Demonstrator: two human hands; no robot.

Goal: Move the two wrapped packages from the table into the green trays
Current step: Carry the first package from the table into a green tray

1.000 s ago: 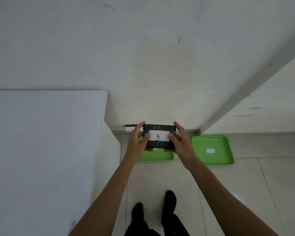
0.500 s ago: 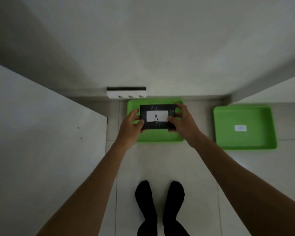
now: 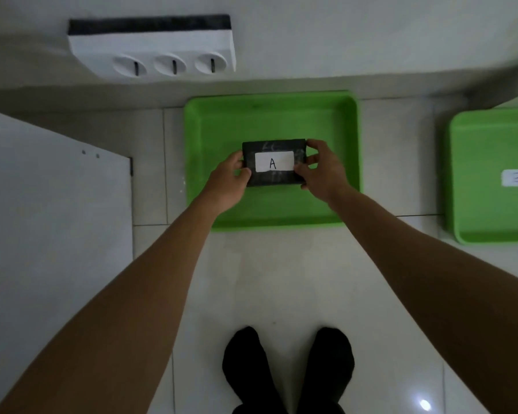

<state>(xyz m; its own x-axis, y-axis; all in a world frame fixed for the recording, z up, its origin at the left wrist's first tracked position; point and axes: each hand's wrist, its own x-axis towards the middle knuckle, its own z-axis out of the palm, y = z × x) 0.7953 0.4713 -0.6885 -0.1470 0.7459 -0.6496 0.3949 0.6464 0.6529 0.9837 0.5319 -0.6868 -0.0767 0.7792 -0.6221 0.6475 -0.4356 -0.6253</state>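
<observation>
A black wrapped package [image 3: 274,177] with a white label marked "A" is held flat over the middle of a green tray [image 3: 219,127] on the floor. My left hand [image 3: 229,180] grips its left end and my right hand [image 3: 320,171] grips its right end. Whether the package touches the tray bottom cannot be told. A second green tray [image 3: 485,138], carrying a white label marked "B", lies on the floor at the right edge, partly cut off. The second package is out of view.
A white table corner [image 3: 51,189] fills the left side. A white socket box [image 3: 153,52] with three outlets sits on the wall above the trays. Pale floor tiles [image 3: 266,273] spread below, with my two black-socked feet [image 3: 287,369] at the bottom.
The view has tilted down and closed in on the trays. Both hands have lowered the package toward the middle of the left tray, still holding it by both ends.
</observation>
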